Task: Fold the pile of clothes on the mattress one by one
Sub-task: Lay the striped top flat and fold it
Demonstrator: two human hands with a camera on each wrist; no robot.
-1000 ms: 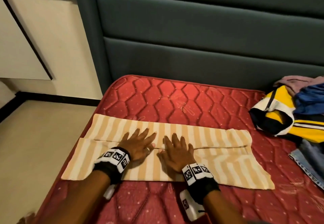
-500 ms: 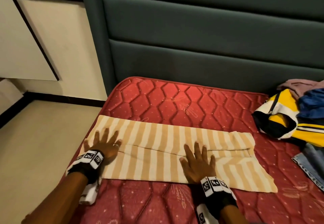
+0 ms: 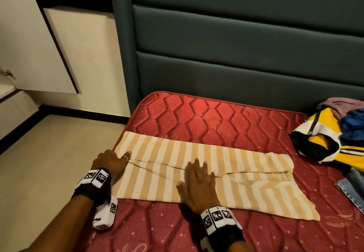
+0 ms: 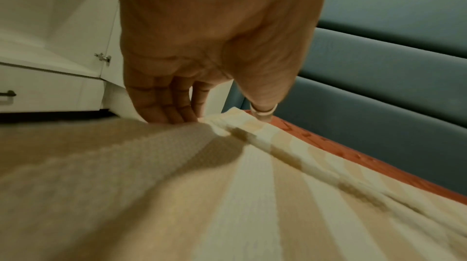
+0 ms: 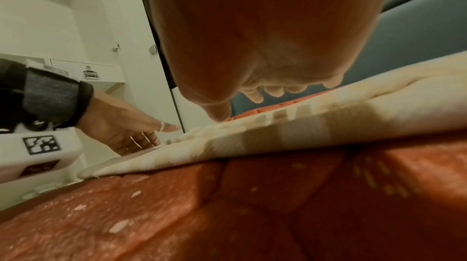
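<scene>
Striped garment pressed flat on the red mattress

The red mattress (image 3: pixel 206 117) was seen against a padded teal headboard (image 3: pixel 236 54), and a striped cloth (image 3: pixel 246 175) was laid folded lengthwise across its near part. A pile of clothes (image 3: pixel 334 133) was heaped at the mattress's right edge, apart from the cloth. The right hand (image 3: pixel 199 184) was pressed flat on the cloth's middle, fingers straight and slightly spread. The left hand (image 3: pixel 110 160) was set at the cloth's left end, fingers extended over the edge there.
</scene>
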